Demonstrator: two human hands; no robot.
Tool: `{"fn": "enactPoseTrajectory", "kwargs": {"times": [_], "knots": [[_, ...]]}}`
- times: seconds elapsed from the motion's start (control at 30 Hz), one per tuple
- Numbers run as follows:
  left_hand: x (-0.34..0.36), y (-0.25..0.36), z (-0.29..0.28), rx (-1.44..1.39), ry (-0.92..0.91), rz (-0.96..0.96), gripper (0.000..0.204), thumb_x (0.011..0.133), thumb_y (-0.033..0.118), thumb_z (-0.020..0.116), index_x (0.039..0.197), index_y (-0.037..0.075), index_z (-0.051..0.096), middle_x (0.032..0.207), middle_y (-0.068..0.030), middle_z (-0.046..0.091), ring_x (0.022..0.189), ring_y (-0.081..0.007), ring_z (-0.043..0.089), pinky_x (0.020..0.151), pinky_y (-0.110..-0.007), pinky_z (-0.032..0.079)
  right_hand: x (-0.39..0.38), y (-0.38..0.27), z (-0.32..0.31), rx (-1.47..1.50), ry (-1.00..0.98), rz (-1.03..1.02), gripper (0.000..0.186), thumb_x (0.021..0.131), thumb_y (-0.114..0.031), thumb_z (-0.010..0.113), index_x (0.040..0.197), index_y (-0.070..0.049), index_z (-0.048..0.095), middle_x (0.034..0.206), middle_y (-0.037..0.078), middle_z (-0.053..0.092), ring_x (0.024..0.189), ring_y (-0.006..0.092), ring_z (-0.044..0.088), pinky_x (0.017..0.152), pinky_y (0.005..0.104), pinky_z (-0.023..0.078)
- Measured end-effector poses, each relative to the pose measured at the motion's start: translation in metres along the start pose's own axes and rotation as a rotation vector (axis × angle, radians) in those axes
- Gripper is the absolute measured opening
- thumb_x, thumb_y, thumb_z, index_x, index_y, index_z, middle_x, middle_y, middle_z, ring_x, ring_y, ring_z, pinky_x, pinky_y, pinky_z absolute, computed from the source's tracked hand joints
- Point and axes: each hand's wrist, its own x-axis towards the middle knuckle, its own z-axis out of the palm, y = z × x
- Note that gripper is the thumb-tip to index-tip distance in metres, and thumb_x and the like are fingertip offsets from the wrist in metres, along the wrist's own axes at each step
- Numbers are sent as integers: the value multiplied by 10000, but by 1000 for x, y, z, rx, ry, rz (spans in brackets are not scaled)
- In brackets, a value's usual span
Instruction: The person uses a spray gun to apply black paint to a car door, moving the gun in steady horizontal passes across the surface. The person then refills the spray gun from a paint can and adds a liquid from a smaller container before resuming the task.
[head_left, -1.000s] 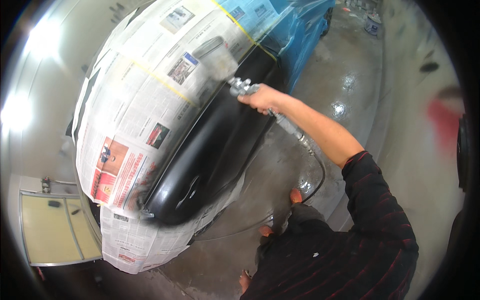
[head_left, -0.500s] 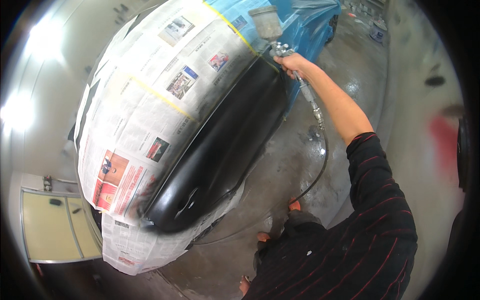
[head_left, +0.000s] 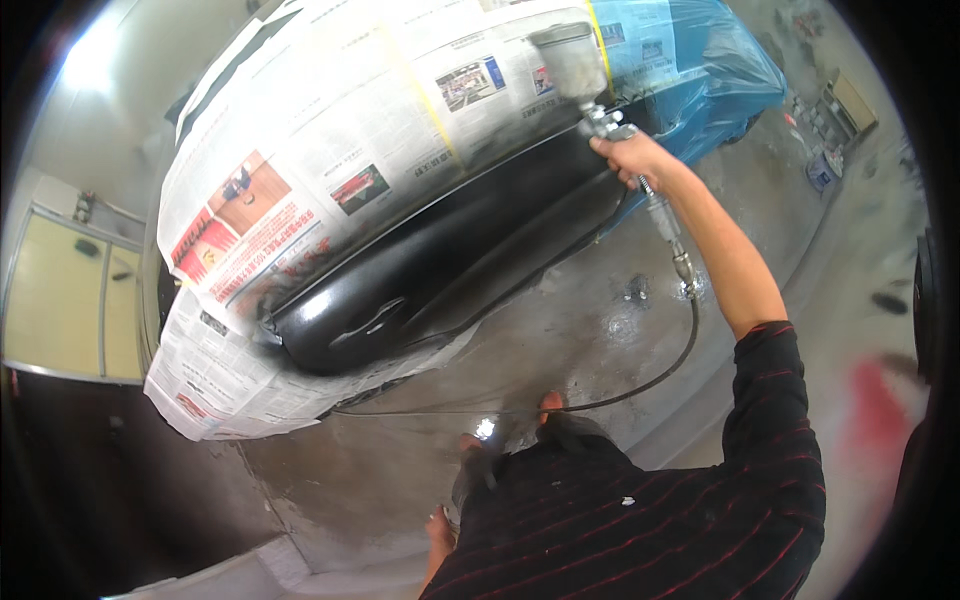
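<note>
My right hand (head_left: 636, 160) is wrapped round the grip of a spray gun (head_left: 606, 124), whose grey paint cup (head_left: 572, 65) stands on top, tilted. It holds the gun over the upper right part of a glossy black car panel (head_left: 440, 240) with a recessed handle. Newspaper sheets (head_left: 310, 110) cover the car above and below the panel, held with yellow tape (head_left: 425, 95). From the gun's grip an air hose (head_left: 692, 345) curves down to the floor. My left hand (head_left: 438, 526) hangs low beside my body, its fingers curled; what they hold, if anything, I cannot make out.
Blue plastic sheeting (head_left: 715, 70) wraps the car's right end. A white bucket (head_left: 822, 170) stands at the far right. The hose crosses the wet grey floor (head_left: 620, 300) near my feet. A pale wall (head_left: 850, 290) runs along the right; yellowish panels (head_left: 60, 290) are at the left.
My view has turned, so the car lies flatter across the picture. My right hand, still gripping the spray gun, appears farther right and slightly lower. My left hand still hangs low.
</note>
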Motion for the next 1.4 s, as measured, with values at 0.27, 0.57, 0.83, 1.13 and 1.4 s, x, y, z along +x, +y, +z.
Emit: {"fn": "enactPoseTrajectory", "kwargs": {"times": [0.27,0.57,0.83,1.13,1.4], "knots": [[37,-39,15,-52,-56,-94,624,926,471,692,1370,43,598,1055,-239,744,966,-443,719,815,-544,547,-85,-80,158,-133,-318,-92,361,1016,-386,704,822,-100,600,676,-13,520,493,98,453,429,293,385],[23,-42,-10,-557,27,-452,596,969,518,689,1174,-42,690,1057,-129,685,886,-262,625,794,-446,523,-158,-152,356,-334,-513,-309,339,974,-376,719,994,-38,726,628,79,605,446,176,501,428,369,394],[23,-78,-47,-588,-8,-448,535,989,533,646,1089,12,717,930,-90,639,816,-254,594,753,-448,500,-195,-176,466,-384,-718,-282,370,946,-377,741,818,-42,651,630,67,563,499,184,495,454,372,396],[57,-91,-58,143,-89,22,579,994,550,573,1176,25,737,1037,-148,710,946,-272,666,834,-452,524,-131,-93,273,-229,-443,-105,311,983,-393,740,943,-92,673,657,21,550,476,145,452,438,346,378],[35,-21,-45,-19,-69,-86,584,976,552,606,1205,38,763,1002,-94,692,904,-262,640,781,-451,520,-8,38,6,130,248,25,375,940,-408,771,830,-85,615,637,14,516,464,138,453,416,336,372]]}}
